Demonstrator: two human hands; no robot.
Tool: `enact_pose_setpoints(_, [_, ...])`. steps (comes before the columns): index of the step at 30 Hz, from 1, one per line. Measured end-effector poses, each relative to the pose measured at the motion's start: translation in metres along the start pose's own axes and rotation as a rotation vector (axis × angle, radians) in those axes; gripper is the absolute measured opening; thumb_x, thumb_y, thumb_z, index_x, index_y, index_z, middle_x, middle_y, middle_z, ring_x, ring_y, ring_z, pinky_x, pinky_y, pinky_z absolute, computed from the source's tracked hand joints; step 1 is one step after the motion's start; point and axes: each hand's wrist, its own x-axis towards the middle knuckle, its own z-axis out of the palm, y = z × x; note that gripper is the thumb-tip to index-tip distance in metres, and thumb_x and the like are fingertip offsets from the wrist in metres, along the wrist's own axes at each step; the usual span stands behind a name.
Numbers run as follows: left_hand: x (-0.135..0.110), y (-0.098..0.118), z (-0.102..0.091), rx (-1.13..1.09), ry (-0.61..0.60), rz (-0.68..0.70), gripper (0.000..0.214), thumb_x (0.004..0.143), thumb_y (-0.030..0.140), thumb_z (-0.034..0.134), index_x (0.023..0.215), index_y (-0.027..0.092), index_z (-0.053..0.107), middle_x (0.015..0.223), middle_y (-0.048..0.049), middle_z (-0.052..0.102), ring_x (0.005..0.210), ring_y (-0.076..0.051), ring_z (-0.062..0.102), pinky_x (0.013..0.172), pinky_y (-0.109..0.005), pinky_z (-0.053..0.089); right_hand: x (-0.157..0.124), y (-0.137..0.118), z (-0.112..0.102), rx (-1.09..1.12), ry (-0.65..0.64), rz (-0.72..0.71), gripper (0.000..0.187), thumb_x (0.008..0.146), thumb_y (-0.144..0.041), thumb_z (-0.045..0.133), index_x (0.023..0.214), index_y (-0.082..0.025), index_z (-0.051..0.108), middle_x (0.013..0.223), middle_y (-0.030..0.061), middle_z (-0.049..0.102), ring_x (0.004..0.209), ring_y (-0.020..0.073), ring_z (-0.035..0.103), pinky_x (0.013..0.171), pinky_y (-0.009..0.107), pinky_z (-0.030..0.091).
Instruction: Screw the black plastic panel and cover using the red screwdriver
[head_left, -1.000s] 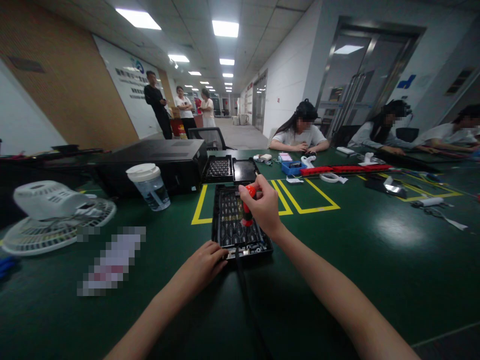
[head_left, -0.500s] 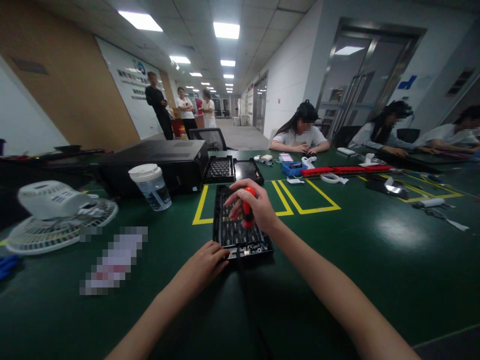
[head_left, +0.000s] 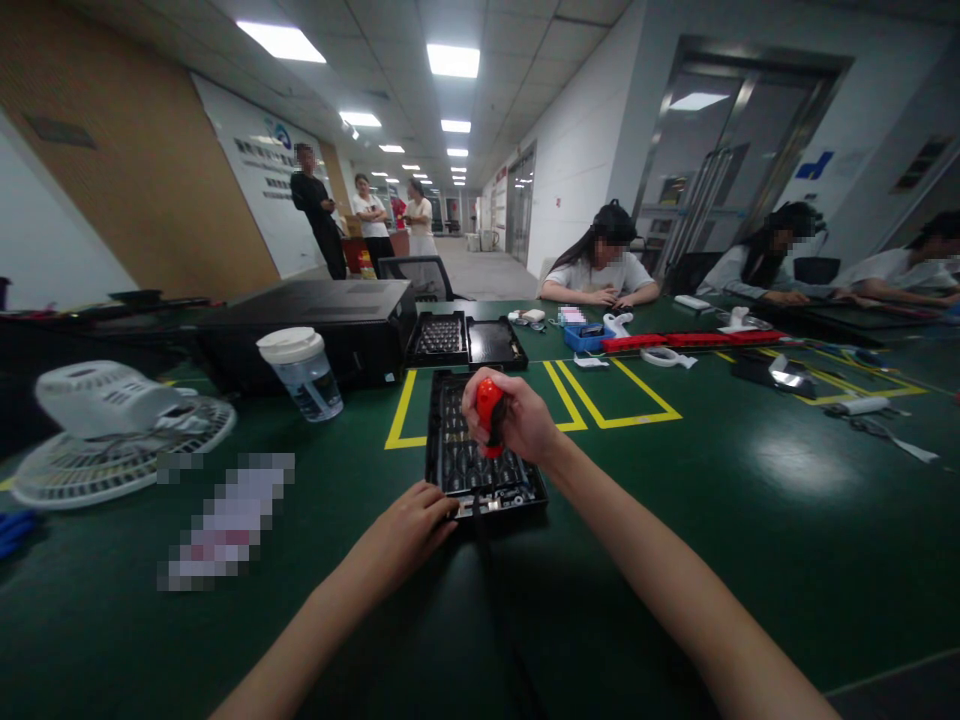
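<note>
A black tray-like device with rows of small parts lies on the green table straight ahead of me. My right hand is closed round a red-handled screwdriver held upright, tip down on the device. My left hand rests at the device's near left corner, fingers curled against its edge. A black cable runs from the device's near edge toward me.
A white desk fan and a lidded cup stand at left by a black box. Two more black trays lie behind. Yellow tape lines mark the table. Seated people work at the far right; three people stand in the corridor.
My right hand's fingers, spread on the handle half a second ago, have closed round it, and the hand has dropped slightly. My left hand has stayed put.
</note>
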Motion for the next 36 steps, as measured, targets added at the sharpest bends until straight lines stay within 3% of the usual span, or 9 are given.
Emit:
enact_pose_setpoints(8, [0.001, 0.0, 0.0, 0.004, -0.01, 0.001, 0.023, 0.087, 0.025, 0.047, 0.105, 0.021, 0.06, 0.102, -0.0059, 0.06, 0.097, -0.019, 0.053, 0.084, -0.034, 0.047, 0.0, -0.005, -0.004, -0.01, -0.105, 0.009, 0.024, 0.08, -0.036, 0.036, 0.076, -0.016, 0.049, 0.062, -0.0003, 0.051, 0.046, 0.0108, 0.046, 0.044, 0.024, 0.039])
enact_pose_setpoints(16, [0.0, -0.001, 0.001, -0.005, 0.003, 0.014, 0.024, 0.087, 0.026, 0.046, 0.106, 0.022, 0.06, 0.102, -0.006, 0.06, 0.097, -0.019, 0.052, 0.086, -0.035, 0.046, 0.0, -0.005, -0.014, -0.058, -0.042, 0.033, 0.025, 0.079, -0.041, 0.039, 0.08, -0.017, 0.047, 0.064, -0.0001, 0.054, 0.05, 0.0121, 0.049, 0.052, 0.027, 0.042])
enact_pose_setpoints(27, [0.001, -0.002, 0.001, -0.015, -0.026, -0.011, 0.025, 0.087, 0.025, 0.047, 0.108, 0.022, 0.059, 0.105, -0.0059, 0.059, 0.099, -0.019, 0.052, 0.086, -0.035, 0.046, -0.002, -0.007, -0.021, -0.06, -0.099, 0.017, 0.02, 0.083, -0.037, 0.039, 0.083, -0.018, 0.044, 0.069, 0.0001, 0.056, 0.055, 0.0122, 0.054, 0.055, 0.027, 0.044])
enact_pose_setpoints(36, [0.0, 0.0, 0.0, -0.023, -0.002, -0.005, 0.025, 0.087, 0.025, 0.046, 0.108, 0.023, 0.059, 0.105, -0.0055, 0.059, 0.099, -0.019, 0.052, 0.085, -0.035, 0.047, -0.001, -0.007, -0.021, -0.06, -0.069, 0.01, 0.02, 0.083, -0.038, 0.042, 0.084, -0.018, 0.043, 0.069, 0.0001, 0.056, 0.056, 0.0119, 0.054, 0.057, 0.027, 0.044])
